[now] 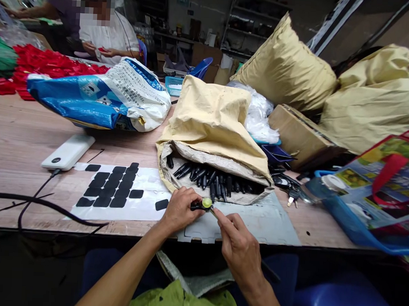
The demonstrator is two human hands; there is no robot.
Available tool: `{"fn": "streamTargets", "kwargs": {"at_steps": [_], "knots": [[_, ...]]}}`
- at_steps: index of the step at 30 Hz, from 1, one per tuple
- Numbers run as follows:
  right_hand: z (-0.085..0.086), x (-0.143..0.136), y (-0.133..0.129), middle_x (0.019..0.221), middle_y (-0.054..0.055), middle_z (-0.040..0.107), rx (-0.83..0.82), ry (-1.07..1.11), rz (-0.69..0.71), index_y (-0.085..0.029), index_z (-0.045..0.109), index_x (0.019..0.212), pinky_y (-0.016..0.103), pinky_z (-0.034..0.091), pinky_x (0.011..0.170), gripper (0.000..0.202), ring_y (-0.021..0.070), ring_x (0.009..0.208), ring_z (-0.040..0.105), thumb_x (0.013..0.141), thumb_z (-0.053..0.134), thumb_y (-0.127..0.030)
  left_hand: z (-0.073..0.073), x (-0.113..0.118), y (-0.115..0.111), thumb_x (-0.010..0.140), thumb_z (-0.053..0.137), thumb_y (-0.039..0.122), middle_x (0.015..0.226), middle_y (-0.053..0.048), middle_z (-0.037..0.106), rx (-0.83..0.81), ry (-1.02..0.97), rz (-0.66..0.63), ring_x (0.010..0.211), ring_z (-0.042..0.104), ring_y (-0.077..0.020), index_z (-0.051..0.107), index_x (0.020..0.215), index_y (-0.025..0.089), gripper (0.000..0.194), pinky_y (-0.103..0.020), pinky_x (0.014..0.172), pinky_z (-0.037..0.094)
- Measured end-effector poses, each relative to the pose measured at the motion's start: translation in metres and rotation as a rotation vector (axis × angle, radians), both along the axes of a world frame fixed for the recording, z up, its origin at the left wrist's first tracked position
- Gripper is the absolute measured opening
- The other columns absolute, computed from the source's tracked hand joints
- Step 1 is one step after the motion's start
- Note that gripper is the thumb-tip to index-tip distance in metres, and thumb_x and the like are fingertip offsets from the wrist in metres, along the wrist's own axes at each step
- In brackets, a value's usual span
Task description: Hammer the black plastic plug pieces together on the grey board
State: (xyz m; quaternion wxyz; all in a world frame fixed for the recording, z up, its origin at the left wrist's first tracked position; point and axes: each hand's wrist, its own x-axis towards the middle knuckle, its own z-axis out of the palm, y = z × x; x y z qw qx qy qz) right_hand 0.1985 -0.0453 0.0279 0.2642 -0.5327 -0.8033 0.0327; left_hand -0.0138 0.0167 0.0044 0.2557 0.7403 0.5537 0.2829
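My left hand [184, 207] is closed round a small black part [196, 207] in front of the sack's mouth. A round yellow-green piece [207, 203] sits at the part's right end. My right hand [236, 234] pinches a thin tool [215, 213], whose tip is close to the yellow-green piece; whether they touch is unclear. Just beyond both hands, an open beige sack [210, 112] lies on its side with many black tapered parts [220, 183] showing inside. A grey sheet [272, 220] lies under the hands.
Left of the hands, a white sheet [151, 180] carries black rounded patches [112, 184], near a white power bank [69, 151] with a cable. A blue-white bag [101, 95] stands behind. Keys [293, 197] and a blue basket [345, 219] are at right. A person [109, 38] sits across.
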Motion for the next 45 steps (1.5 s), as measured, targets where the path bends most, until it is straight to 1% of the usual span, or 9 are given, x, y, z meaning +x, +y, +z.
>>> {"fn": "streamTargets", "kwargs": {"at_steps": [10,13,17,20,25,31,39,42,45], "knots": [[-0.003,0.008,-0.002,0.092,0.003,0.065,0.003,0.062,-0.076,-0.031,0.062,0.141,0.021,0.048,0.067,0.041,0.0135,0.078,0.066,0.105,0.045,-0.02,0.0,0.0,-0.002,0.079,0.081,0.03,0.096,-0.001,0.071,0.016,0.024,0.014,0.099,0.056,-0.0243,0.073,0.095,0.025,0.019,-0.038,0.087,0.036],[0.0,0.019,0.003,0.098,0.004,0.069,0.039,0.131,-0.122,-0.029,0.064,0.138,0.024,0.05,0.075,0.037,0.0162,0.087,0.067,0.105,0.048,-0.024,0.001,0.0,-0.002,0.079,0.081,0.028,0.097,0.0,0.07,0.025,0.032,0.005,0.098,0.055,-0.0241,0.071,0.095,0.024,0.019,-0.038,0.088,0.037],[0.003,0.06,0.014,0.106,0.005,0.071,0.159,0.144,-0.226,-0.027,0.069,0.128,0.029,0.05,0.084,0.03,0.0192,0.096,0.068,0.102,0.055,-0.03,0.0,-0.003,-0.001,0.083,0.078,0.031,0.095,0.0,0.069,0.012,0.019,-0.025,0.097,0.055,-0.0233,0.072,0.096,0.025,0.016,-0.038,0.087,0.036],[-0.008,0.102,0.026,0.102,0.004,0.071,0.194,0.015,-0.294,-0.027,0.072,0.122,0.03,0.048,0.078,0.027,0.0187,0.088,0.066,0.101,0.057,-0.032,-0.001,-0.005,-0.001,0.092,0.069,0.036,0.096,0.0,0.069,0.003,-0.007,-0.059,0.098,0.054,-0.0225,0.073,0.1,0.026,0.013,-0.037,0.087,0.036],[-0.034,0.144,0.049,0.091,0.004,0.069,0.199,-0.14,-0.152,-0.026,0.075,0.115,0.034,0.046,0.081,0.025,0.0211,0.086,0.059,0.1,0.056,-0.032,-0.001,-0.006,-0.001,0.103,0.052,0.038,0.095,-0.001,0.066,0.008,-0.003,-0.07,0.096,0.053,-0.021,0.072,0.096,0.025,0.024,-0.037,0.085,0.034],[-0.047,0.139,0.058,0.093,0.005,0.068,0.233,-0.048,-0.213,-0.024,0.075,0.113,0.035,0.047,0.083,0.024,0.0217,0.089,0.059,0.099,0.058,-0.031,-0.001,-0.004,-0.001,0.109,0.034,0.041,0.088,-0.001,0.061,0.034,0.079,-0.054,0.09,0.049,-0.0203,0.061,0.081,0.021,0.043,-0.036,0.08,0.033],[-0.049,0.138,0.054,0.092,0.004,0.066,0.226,-0.045,-0.256,-0.025,0.075,0.112,0.033,0.047,0.08,0.023,0.0215,0.088,0.059,0.098,0.059,-0.032,-0.009,-0.007,0.002,0.109,0.031,0.042,0.084,-0.002,0.058,0.059,0.078,-0.062,0.086,0.048,-0.0205,0.053,0.077,0.02,0.045,-0.036,0.078,0.033],[-0.05,0.139,0.054,0.092,0.004,0.066,0.232,-0.045,-0.26,-0.025,0.075,0.112,0.033,0.047,0.079,0.023,0.0211,0.087,0.058,0.097,0.059,-0.032,-0.003,-0.007,0.0,0.109,0.033,0.042,0.082,-0.002,0.058,0.087,0.064,-0.063,0.084,0.048,-0.0208,0.053,0.076,0.02,0.044,-0.036,0.078,0.034],[-0.049,0.138,0.054,0.092,0.004,0.066,0.231,-0.045,-0.258,-0.025,0.076,0.112,0.033,0.046,0.08,0.023,0.0209,0.087,0.058,0.097,0.059,-0.033,0.013,-0.004,-0.022,0.108,0.037,0.04,0.086,-0.004,0.061,0.13,-0.035,-0.136,0.087,0.053,-0.0208,0.059,0.086,0.021,0.037,-0.036,0.081,0.037]]}}
